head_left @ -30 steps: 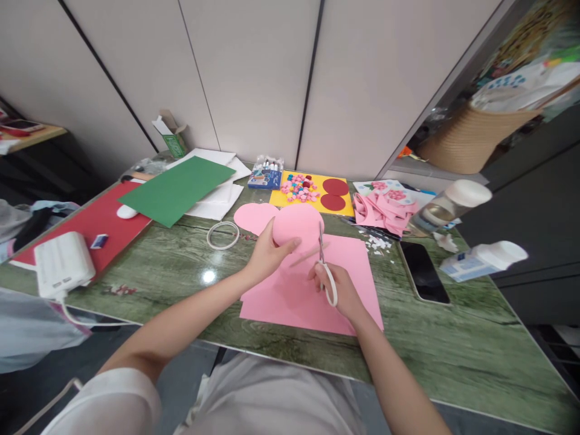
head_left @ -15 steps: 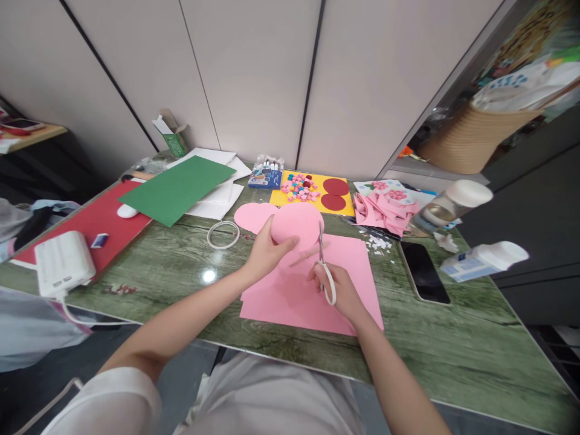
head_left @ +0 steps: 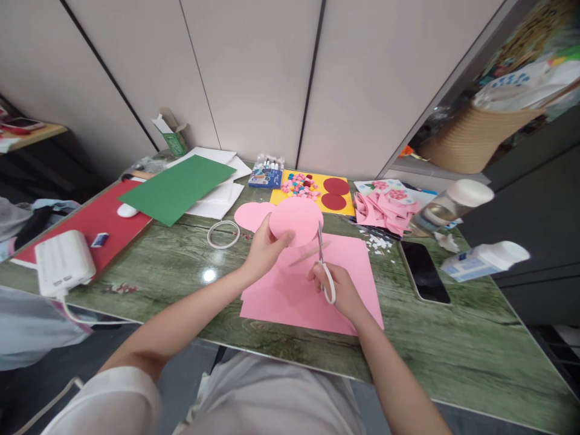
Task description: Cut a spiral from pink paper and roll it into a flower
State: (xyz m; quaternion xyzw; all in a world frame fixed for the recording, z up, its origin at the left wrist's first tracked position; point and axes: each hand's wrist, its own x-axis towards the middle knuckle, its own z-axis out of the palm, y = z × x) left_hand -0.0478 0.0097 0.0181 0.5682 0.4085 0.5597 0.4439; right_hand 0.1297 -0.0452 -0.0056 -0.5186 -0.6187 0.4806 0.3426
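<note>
My left hand (head_left: 266, 246) pinches a round pink paper disc (head_left: 296, 220) at its lower left, thumb on top. My right hand (head_left: 339, 285) is closed around the white handles of a pair of scissors (head_left: 328, 284), whose blades point up at the disc's right edge. Both hands are over pink paper sheets (head_left: 312, 314) on the table; a thin pale stick or pencil (head_left: 302, 256) shows on them below the disc. More pink paper circles (head_left: 251, 215) lie just behind my left hand.
Beyond are a yellow sheet (head_left: 348, 211) with pompoms and dark red circles, and a marker box (head_left: 266, 176). Rightward lie pink scraps (head_left: 385, 211), a phone (head_left: 425, 272) and two bottles. Leftward are a tape ring (head_left: 209, 235), a green sheet (head_left: 179, 187) and a white power bank (head_left: 64, 263).
The pink disc has tilted and shifted slightly up and left with my left hand. My right hand and the scissors have barely moved.
</note>
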